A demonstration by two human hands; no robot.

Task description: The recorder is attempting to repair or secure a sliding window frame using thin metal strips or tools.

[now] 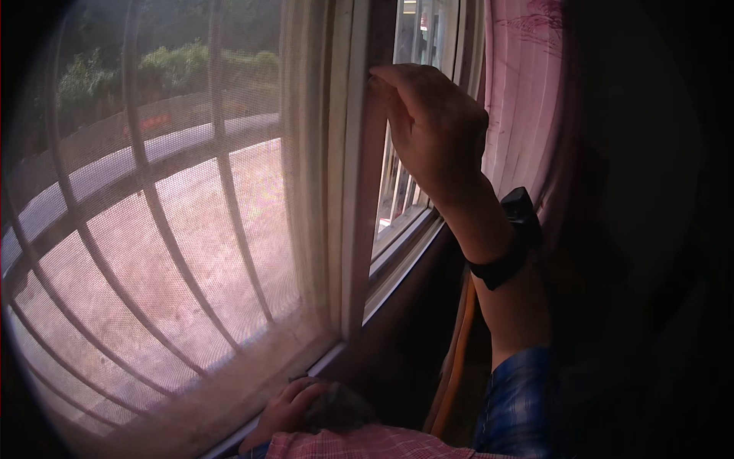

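My right hand (440,126) is raised to the upright window frame (357,191), its fingers bent and closed at the frame's edge. The fingertips meet the frame high up; part of the grip is hidden behind the hand. A black band with a dark block (516,237) circles my right wrist. Low down, my left hand (287,413) rests by the sill, fingers curled against a dark grey bundle that looks like cloth (340,405). Shadow and a red checked garment (367,444) partly cover that hand.
A mesh screen (252,191) fills the left, with metal bars (153,199) behind it. Right of the frame is a gap showing more bars outside. A pink curtain (524,99) hangs at the right. An orange-brown curved edge (456,352) lies below my right arm.
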